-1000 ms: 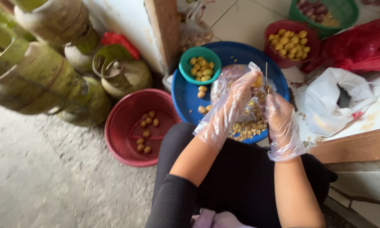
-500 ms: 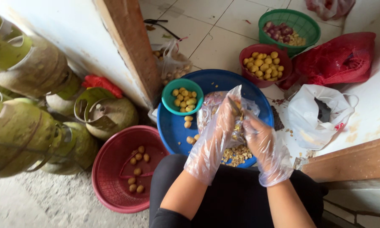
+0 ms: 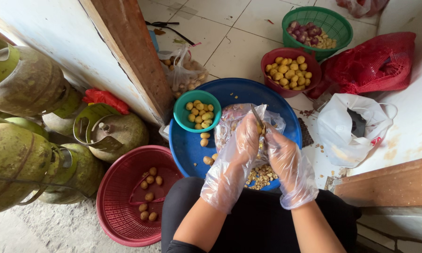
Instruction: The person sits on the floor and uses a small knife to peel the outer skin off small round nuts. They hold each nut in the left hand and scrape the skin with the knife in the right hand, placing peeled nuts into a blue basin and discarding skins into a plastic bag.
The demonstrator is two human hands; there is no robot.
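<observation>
Blue basin (image 3: 187,145) on tiled floor (image 3: 239,47)

A home's back kitchen doorway: green gas cylinders (image 3: 18,159), tiled floor (image 3: 239,42), baskets of peeled produce (image 3: 290,70).

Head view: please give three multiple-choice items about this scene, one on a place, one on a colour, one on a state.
1. Where is the small teal bowl?
A. inside the blue basin
B. inside the green basket
C. on a gas cylinder

2. What colour is the basket beside the person's left knee?
A. blue
B. white
C. red

3. How are the hands covered?
A. bare
B. clear plastic gloves
C. thick rubber gloves

Answers:
1 A, the bowl sits at the basin's upper left edge.
2 C, its mesh is red, with a few peeled pieces inside.
3 B, thin transparent gloves wrap the left hand and right hand.
</observation>
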